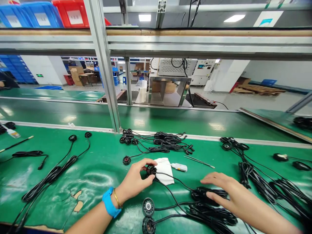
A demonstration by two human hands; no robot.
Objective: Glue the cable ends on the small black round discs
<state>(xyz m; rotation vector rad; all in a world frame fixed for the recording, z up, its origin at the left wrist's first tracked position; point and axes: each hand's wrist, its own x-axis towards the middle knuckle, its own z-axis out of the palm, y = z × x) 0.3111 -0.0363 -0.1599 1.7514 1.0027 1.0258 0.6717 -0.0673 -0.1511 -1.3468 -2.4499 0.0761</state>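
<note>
Between the thumb and fingers of my left hand (137,178) is a small round black part with a cable (151,169). A white cloth (165,165) lies just beyond it, and a small white bottle (179,167) rests on its side against the cloth. My right hand (223,187) is open, thumb and fingers apart, over a coiled black cable bundle (201,194); whether it touches the bundle I cannot tell. Nearer me are two more round black parts, one with a silver centre (148,207), the other showing a copper-coloured inside (148,225), with cables running right.
Metal tweezers (200,161) lie on the green mat. Further cabled parts form a pile (165,141) at the back and a heap (253,172) at the right. Coiled cables (52,175) lie left, beside torn mat. An aluminium post (104,65) rises behind the work surface.
</note>
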